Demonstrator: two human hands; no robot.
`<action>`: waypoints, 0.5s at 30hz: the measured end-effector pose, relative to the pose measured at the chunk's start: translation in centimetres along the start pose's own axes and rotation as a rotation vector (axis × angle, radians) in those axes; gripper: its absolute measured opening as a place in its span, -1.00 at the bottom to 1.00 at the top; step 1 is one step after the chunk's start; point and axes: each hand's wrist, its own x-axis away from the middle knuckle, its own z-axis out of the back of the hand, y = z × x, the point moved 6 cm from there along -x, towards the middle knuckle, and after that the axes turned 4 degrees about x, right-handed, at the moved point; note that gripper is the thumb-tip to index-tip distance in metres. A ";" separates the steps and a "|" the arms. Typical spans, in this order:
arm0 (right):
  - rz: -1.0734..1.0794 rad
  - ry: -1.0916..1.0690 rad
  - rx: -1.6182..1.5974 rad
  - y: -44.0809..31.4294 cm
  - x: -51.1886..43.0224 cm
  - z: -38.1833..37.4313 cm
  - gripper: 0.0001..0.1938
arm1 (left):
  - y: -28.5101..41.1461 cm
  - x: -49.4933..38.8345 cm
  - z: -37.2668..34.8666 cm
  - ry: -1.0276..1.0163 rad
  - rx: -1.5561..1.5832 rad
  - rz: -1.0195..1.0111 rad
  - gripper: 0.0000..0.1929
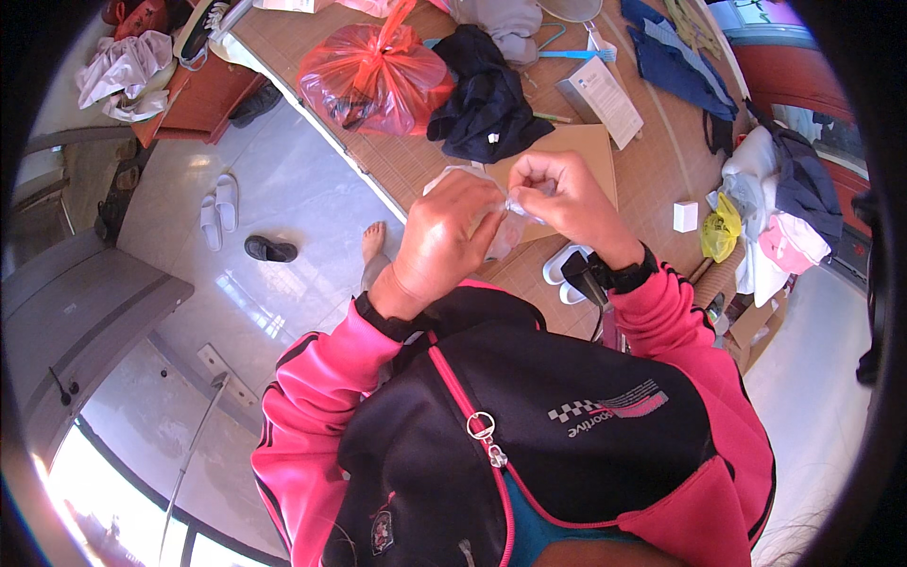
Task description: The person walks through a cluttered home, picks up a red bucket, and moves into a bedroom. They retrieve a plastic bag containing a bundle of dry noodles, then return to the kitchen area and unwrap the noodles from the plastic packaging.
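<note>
Both my hands are raised in front of my chest, close together, with a crumpled translucent plastic bag between them. My left hand (pixel 450 230) has its fingers curled over the gathered part of the plastic bag (pixel 504 239), and some of the plastic shows behind the knuckles. With thumb and forefinger, my right hand (pixel 567 202) pinches the twisted end of the same bag. Whatever the bag contains is mostly hidden by my fingers. Behind the hands, a flat cardboard piece (pixel 592 166) lies on the woven mat (pixel 680 166).
Beyond my hands are a knotted red plastic bag (pixel 375 78), a dark garment (pixel 489 99) and a white printed box (pixel 606 99). A small white box (pixel 685 217) and a yellow bag (pixel 721 230) lie to the right. Slippers (pixel 220 209) and a black shoe (pixel 271 249) rest on the tiled floor.
</note>
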 end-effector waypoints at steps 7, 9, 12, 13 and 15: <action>0.076 -0.180 0.106 -0.6 0.0 0.4 -0.94 | 0.4 -0.2 -0.3 -0.034 -0.023 -0.075 -0.78; 0.114 -0.209 0.191 -0.7 -0.1 0.5 -0.90 | 0.4 -0.4 -0.4 -0.052 -0.032 -0.089 -0.78; 0.118 -0.240 0.280 -0.6 -0.2 0.6 -0.84 | 0.5 -0.4 -0.6 -0.077 -0.022 -0.084 -0.78; 0.114 -0.242 0.277 -0.6 -0.3 0.6 -0.83 | 0.5 -0.3 -0.6 -0.086 -0.018 -0.079 -0.78; 0.081 -0.261 0.234 -0.3 -0.3 0.6 -0.82 | 0.5 -0.1 -0.7 -0.106 0.001 -0.052 -0.78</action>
